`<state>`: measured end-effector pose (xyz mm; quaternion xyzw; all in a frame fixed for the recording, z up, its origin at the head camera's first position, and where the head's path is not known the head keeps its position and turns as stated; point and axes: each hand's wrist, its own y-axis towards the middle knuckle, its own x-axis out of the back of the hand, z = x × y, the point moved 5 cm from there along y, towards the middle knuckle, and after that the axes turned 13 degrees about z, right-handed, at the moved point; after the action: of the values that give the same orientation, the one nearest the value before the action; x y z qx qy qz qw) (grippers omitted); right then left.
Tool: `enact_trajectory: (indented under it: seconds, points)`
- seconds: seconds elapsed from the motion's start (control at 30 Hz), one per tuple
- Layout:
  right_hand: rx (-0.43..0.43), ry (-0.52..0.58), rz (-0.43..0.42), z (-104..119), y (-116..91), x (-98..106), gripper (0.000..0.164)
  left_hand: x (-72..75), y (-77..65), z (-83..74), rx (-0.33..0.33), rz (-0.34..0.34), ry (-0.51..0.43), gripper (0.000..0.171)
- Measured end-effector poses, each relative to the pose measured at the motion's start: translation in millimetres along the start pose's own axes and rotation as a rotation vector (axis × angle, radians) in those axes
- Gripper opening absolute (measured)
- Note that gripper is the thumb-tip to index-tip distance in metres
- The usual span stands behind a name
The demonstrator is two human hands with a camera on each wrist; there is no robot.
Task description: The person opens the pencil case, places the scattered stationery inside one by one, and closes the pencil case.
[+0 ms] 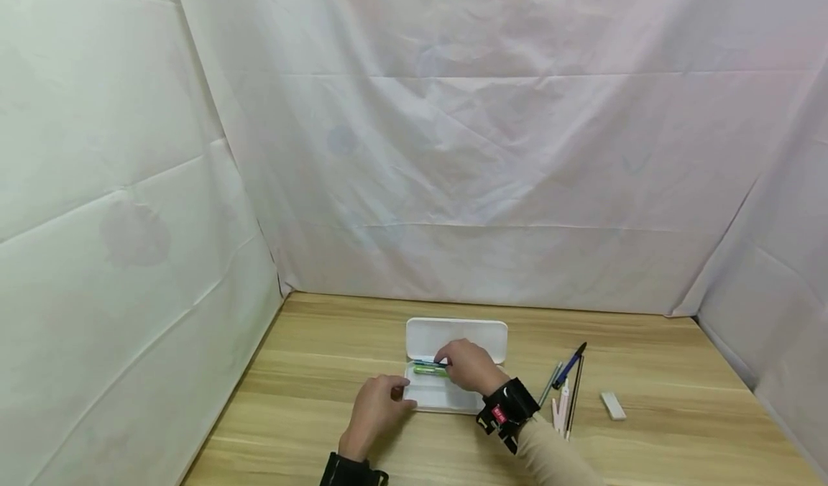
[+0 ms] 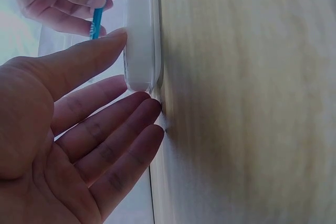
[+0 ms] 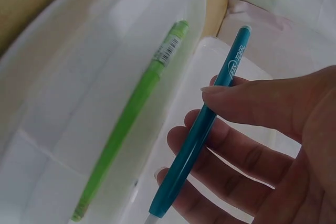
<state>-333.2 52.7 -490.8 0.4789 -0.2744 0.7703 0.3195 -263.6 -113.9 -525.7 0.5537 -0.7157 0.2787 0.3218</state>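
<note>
A white pencil case (image 1: 446,398) lies with its lid (image 1: 423,335) raised at the back. My right hand (image 1: 474,366) is over it, pinching a teal pen (image 3: 197,135) with white lettering between thumb and fingers. Below that pen, a green pen (image 3: 128,108) with a barcode label lies along the back of the case. At the case's left end is my left hand (image 1: 378,407). Its thumb (image 2: 100,53) touches the case wall, and its other fingers extend fairly straight near the corner, holding nothing.
To the right on the wooden table (image 1: 310,428) lie a dark blue pen (image 1: 569,365), a thin dark stick (image 1: 574,400), a pale pink pen (image 1: 564,400) and a greenish pen (image 1: 550,384). Further right is a white eraser (image 1: 613,405). White cloth (image 1: 453,184) hangs behind and at both sides.
</note>
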Motion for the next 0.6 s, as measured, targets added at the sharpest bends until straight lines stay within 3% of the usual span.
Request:
enact_trajectory:
  seconds: [0.23,0.6]
  points:
    - [-0.032,-0.037,0.016,0.6,1.6,-10.6,0.035,0.2,-1.2,-1.0,0.015,0.009,-0.012,0.034]
    - [-0.068,-0.087,0.025,-1.5,2.2,-17.2,0.032,0.2,-0.2,-0.6,-0.007,-0.004,0.001,0.034]
